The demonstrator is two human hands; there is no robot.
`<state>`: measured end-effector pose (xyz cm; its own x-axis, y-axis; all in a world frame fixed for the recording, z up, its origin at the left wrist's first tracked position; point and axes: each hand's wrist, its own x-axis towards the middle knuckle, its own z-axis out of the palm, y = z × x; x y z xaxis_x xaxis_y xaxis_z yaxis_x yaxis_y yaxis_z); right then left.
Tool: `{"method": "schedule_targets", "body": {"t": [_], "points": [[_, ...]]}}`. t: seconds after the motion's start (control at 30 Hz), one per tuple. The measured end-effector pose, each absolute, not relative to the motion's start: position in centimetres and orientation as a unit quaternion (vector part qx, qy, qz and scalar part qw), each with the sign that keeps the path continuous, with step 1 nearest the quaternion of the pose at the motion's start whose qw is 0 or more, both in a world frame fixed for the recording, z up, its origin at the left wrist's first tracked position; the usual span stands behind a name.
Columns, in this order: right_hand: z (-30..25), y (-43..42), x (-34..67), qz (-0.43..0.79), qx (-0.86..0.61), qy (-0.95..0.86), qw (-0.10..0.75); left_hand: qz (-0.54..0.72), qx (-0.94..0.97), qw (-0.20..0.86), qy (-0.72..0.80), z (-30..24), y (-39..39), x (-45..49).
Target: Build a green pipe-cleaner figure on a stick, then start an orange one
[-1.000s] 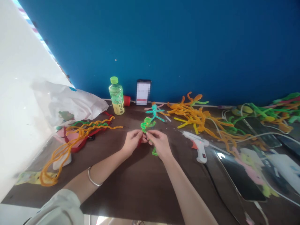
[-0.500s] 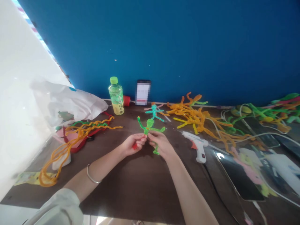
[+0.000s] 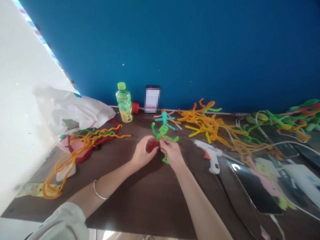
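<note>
A green pipe-cleaner figure (image 3: 163, 130) is pinched at its body by my right hand (image 3: 172, 152). Its head and two arms stick up above my fingers, while a bent green loop hangs below them. My left hand (image 3: 144, 151) is curled at the figure's left side, thumb and fingers closed around a red pipe cleaner (image 3: 152, 146). How the red piece joins the figure is hidden by my fingers. Just behind lies a turquoise pipe-cleaner figure (image 3: 164, 117) on the dark table (image 3: 140, 206).
To the right lie a white glue gun (image 3: 211, 155), a heap of orange pipe-cleaner pieces (image 3: 212, 125) and a dark phone (image 3: 255, 186). A green-capped bottle (image 3: 124, 105) and a propped phone (image 3: 152, 99) stand behind. Long orange pipe cleaners (image 3: 75, 148) and a white plastic bag (image 3: 77, 106) are left.
The green figure has shifted slightly right and tilted. My left hand has turned and raised its knuckles, and more of the red pipe cleaner now shows between its thumb and fingers.
</note>
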<state>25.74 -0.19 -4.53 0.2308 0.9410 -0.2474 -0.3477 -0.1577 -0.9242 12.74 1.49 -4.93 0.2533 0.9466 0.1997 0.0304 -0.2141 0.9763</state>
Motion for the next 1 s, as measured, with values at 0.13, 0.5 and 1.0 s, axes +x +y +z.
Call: {"method": "schedule_targets", "body": {"t": [0.13, 0.5, 1.0], "points": [[-4.7, -0.3, 25.6, 0.515, -0.556, -0.289, 0.585, 0.446, 0.709, 0.396, 0.376, -4.9, 1.7, 12.2], [-4.2, -0.5, 24.9, 0.535, -0.484, -0.305, 0.621, 0.462, 0.694, 0.384, 0.397, -4.4, 1.9, 12.1], [-2.9, -0.7, 26.3, 0.619, -0.477, -0.306, 0.543, 0.359, 0.351, 0.812, 0.297, -4.2, 2.6, 12.3]]}}
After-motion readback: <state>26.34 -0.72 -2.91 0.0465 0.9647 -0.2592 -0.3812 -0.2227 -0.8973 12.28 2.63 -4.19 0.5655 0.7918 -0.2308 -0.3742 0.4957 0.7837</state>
